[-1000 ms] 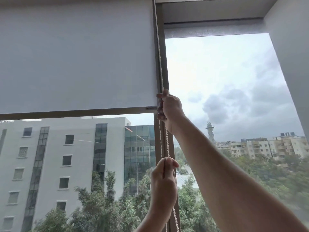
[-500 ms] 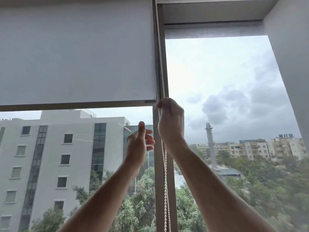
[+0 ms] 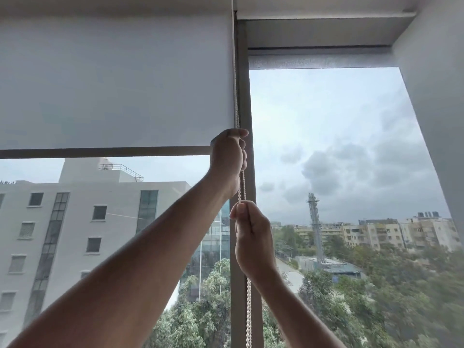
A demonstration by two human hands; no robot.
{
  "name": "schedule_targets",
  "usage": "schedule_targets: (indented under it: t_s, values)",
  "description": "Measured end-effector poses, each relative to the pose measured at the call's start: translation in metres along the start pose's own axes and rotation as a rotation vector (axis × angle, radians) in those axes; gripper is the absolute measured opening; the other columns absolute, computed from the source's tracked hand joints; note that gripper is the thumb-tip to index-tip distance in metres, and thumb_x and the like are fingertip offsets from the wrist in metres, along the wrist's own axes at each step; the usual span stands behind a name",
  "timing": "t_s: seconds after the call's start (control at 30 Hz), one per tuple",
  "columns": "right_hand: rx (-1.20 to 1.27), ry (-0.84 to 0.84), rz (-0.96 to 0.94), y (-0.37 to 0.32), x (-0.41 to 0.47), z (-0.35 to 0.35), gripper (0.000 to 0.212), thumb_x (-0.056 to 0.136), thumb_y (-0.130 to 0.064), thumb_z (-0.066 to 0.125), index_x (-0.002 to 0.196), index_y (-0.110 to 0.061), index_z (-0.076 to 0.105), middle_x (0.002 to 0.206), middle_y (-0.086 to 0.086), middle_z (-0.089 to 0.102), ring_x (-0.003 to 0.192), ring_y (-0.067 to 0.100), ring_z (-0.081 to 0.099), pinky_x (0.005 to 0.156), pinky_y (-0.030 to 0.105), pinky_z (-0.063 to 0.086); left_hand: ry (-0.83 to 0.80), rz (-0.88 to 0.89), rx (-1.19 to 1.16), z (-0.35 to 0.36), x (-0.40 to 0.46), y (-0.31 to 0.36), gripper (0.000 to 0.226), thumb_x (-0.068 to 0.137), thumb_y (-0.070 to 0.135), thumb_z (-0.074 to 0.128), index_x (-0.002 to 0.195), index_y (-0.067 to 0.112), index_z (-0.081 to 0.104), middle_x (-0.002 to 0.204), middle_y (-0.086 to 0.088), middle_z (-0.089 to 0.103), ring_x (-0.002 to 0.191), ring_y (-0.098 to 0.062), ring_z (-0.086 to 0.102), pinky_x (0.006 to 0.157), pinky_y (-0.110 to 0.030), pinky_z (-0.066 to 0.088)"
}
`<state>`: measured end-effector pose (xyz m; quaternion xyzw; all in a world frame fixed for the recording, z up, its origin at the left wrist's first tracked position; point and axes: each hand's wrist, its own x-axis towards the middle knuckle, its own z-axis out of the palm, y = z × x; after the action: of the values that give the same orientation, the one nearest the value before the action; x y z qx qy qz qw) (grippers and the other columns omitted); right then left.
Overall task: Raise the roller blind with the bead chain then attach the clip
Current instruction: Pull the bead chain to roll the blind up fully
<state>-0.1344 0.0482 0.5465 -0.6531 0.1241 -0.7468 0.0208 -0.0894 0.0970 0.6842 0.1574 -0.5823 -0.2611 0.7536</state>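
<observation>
A pale grey roller blind (image 3: pixel 113 81) covers the upper half of the left window pane, and its dark bottom bar (image 3: pixel 100 152) hangs level. The white bead chain (image 3: pixel 242 182) runs down along the grey window post (image 3: pixel 247 96). My left hand (image 3: pixel 227 159) is closed around the chain high up, at the level of the bottom bar. My right hand (image 3: pixel 252 237) grips the same chain lower down, just under the left one. Below it the chain (image 3: pixel 248 317) hangs doubled against the post. No clip is in view.
The right pane's blind (image 3: pixel 321 60) is rolled almost fully up under the ceiling recess. A white wall (image 3: pixel 437 109) bounds the window on the right. Outside are a white office building, trees and a tower.
My left hand has gone up and taken hold of the chain above my right hand. My right hand has come down with the chain. The blind's bottom bar stands higher against the building outside.
</observation>
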Motion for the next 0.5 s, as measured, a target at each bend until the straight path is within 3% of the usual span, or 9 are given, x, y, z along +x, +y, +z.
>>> schedule_targets:
  t_s: [0.13, 0.23, 0.33, 0.4, 0.47, 0.5]
  values:
    - [0.282, -0.22, 0.257, 0.003, -0.001, -0.01, 0.038, 0.105, -0.029, 0.04, 0.075, -0.015, 0.059, 0.051, -0.01, 0.038, 0.045, 0.009, 0.028, 0.042, 0.022, 0.026, -0.092, 0.06, 0.025, -0.008, -0.011, 0.001, 0.029, 0.1, 0.002, 0.031, 0.083, 0.013, 0.053, 0.059, 0.002, 0.036, 0.041, -0.007, 0.026, 0.039, -0.022, 0.017]
    - [0.323, -0.296, 0.346, 0.0, 0.004, -0.012, 0.05, 0.096, -0.055, 0.033, 0.073, -0.024, 0.064, 0.05, -0.003, 0.051, 0.04, 0.011, 0.041, 0.037, 0.02, 0.035, -0.103, 0.071, 0.003, -0.015, -0.024, -0.007, 0.03, 0.103, 0.006, 0.033, 0.081, 0.012, 0.053, 0.055, 0.003, 0.036, 0.037, -0.006, 0.025, 0.037, -0.021, 0.016]
    - [0.3, -0.29, 0.382, -0.001, 0.025, -0.014, 0.053, 0.086, -0.068, 0.027, 0.092, -0.036, 0.069, 0.078, -0.007, 0.075, 0.068, 0.01, 0.068, 0.057, 0.028, 0.055, -0.086, 0.075, 0.0, -0.017, -0.042, -0.021, 0.035, 0.104, 0.009, 0.036, 0.076, 0.015, 0.055, 0.053, 0.004, 0.036, 0.035, -0.005, 0.025, 0.041, -0.022, 0.017]
    - [0.4, -0.297, 0.434, -0.001, 0.041, -0.015, 0.056, 0.086, -0.07, 0.026, 0.106, -0.038, 0.068, 0.105, -0.003, 0.076, 0.095, 0.013, 0.07, 0.078, 0.035, 0.057, -0.08, 0.104, 0.042, -0.02, -0.053, -0.03, 0.035, 0.105, 0.012, 0.036, 0.076, 0.015, 0.056, 0.051, 0.006, 0.037, 0.036, -0.004, 0.028, 0.04, -0.021, 0.02]
    - [0.537, -0.233, 0.491, -0.005, 0.06, -0.017, 0.06, 0.087, -0.069, 0.032, 0.112, -0.029, 0.069, 0.113, 0.003, 0.075, 0.104, 0.019, 0.07, 0.085, 0.04, 0.056, -0.077, 0.123, 0.083, -0.027, -0.061, -0.04, 0.034, 0.105, 0.016, 0.036, 0.079, 0.011, 0.057, 0.051, 0.006, 0.04, 0.039, -0.004, 0.033, 0.039, -0.021, 0.026]
    - [0.567, -0.188, 0.504, -0.009, 0.071, -0.018, 0.061, 0.09, -0.067, 0.033, 0.111, -0.023, 0.069, 0.107, 0.004, 0.076, 0.1, 0.021, 0.071, 0.084, 0.04, 0.056, -0.075, 0.129, 0.1, -0.031, -0.064, -0.044, 0.034, 0.106, 0.018, 0.036, 0.082, 0.007, 0.058, 0.051, 0.005, 0.041, 0.04, -0.004, 0.033, 0.039, -0.02, 0.026]
